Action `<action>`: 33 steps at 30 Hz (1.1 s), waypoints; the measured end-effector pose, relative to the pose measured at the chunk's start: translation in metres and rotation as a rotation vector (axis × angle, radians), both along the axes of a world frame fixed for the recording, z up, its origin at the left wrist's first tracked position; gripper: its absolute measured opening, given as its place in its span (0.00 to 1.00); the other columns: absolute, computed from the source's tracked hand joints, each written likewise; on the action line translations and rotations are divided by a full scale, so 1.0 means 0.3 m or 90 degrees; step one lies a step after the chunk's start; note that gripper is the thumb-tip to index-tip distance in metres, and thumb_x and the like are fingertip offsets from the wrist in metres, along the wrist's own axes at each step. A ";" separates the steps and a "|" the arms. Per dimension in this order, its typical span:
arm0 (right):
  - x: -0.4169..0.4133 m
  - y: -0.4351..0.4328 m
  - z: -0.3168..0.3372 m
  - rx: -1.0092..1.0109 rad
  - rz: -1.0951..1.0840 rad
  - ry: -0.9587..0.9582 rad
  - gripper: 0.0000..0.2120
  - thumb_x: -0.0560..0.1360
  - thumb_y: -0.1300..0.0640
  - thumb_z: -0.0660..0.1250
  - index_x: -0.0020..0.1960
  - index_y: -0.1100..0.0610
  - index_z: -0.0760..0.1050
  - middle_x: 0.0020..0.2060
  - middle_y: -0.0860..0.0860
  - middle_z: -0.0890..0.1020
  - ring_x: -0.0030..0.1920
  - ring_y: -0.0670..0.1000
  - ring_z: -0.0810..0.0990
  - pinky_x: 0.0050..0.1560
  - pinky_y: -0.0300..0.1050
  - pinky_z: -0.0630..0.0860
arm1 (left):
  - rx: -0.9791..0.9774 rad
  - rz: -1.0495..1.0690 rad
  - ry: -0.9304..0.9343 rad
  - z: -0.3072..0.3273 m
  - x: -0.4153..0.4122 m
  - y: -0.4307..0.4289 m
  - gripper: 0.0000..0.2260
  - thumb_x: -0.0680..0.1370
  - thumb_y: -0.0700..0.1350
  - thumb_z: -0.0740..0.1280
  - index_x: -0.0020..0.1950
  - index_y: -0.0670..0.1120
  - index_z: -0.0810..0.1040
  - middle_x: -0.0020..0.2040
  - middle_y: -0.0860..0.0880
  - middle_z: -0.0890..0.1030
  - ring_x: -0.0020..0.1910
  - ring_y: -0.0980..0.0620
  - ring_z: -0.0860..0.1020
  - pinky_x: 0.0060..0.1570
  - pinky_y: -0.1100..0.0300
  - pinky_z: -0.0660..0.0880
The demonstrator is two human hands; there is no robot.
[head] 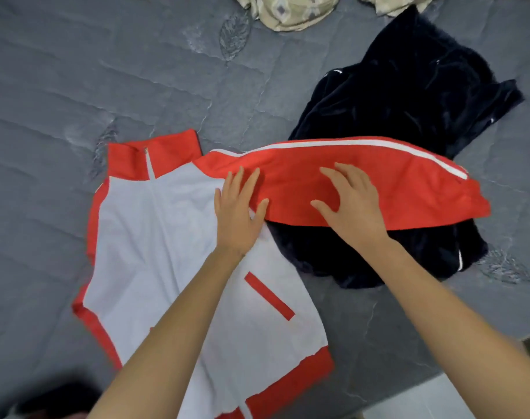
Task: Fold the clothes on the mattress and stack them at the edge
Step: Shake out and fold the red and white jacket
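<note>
A white and red zip jacket [154,237] lies front up on the grey mattress [76,86], collar pointing away from me. Its red sleeve [402,182] with a white stripe stretches out to the right, over a dark navy fleece garment [402,98]. My left hand [238,211] lies flat with straight fingers at the shoulder seam, where the sleeve meets the white body. My right hand [353,199] rests on the middle of the red sleeve with spread, slightly bent fingers. Neither hand grips the cloth.
A beige patterned cloth [291,10] lies at the far edge of the mattress. The mattress's near right edge [433,376] borders a pale floor [408,400]. A dark blurred object [55,397] sits at the lower left corner.
</note>
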State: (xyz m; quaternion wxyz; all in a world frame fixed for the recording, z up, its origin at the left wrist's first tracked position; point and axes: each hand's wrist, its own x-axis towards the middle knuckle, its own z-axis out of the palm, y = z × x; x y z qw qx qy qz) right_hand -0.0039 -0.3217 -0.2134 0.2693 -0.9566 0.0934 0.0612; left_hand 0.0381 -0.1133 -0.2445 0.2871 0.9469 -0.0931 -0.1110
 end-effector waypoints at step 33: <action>-0.043 1.326 -0.099 0.143 0.112 0.294 0.29 0.77 0.41 0.64 0.72 0.53 0.64 0.65 0.53 0.75 0.63 0.53 0.74 0.61 0.44 0.69 | -0.154 0.564 0.378 -0.078 -0.325 1.149 0.17 0.84 0.48 0.52 0.65 0.39 0.72 0.62 0.40 0.76 0.61 0.42 0.74 0.60 0.55 0.68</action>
